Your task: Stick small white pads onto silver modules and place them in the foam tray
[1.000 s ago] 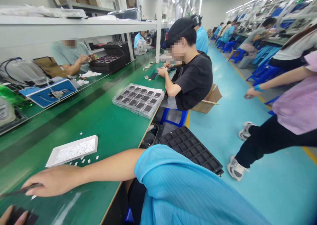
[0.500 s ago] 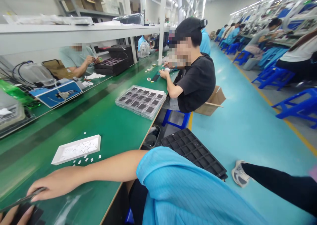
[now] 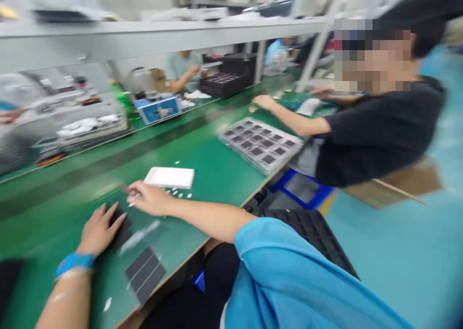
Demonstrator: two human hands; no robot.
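Left hand (image 3: 98,228) lies flat, fingers spread on a dark pad (image 3: 121,227), right hand (image 3: 150,198) pinching thin tweezers (image 3: 125,189); pad should be pressed firmly.

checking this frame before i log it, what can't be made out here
Head view, motion-blurred throughout:
- Dark piece under left hand: fingers cover it.
- Right hand: thin tool at fingertips smeared, grip unclear.
- White tray contents: washed out.
- Small white bits: too small.

Dark flat part (image 3: 121,227) lying flat on green bench, just left of white tray (image 3: 170,177); thin tool above it, blurred.
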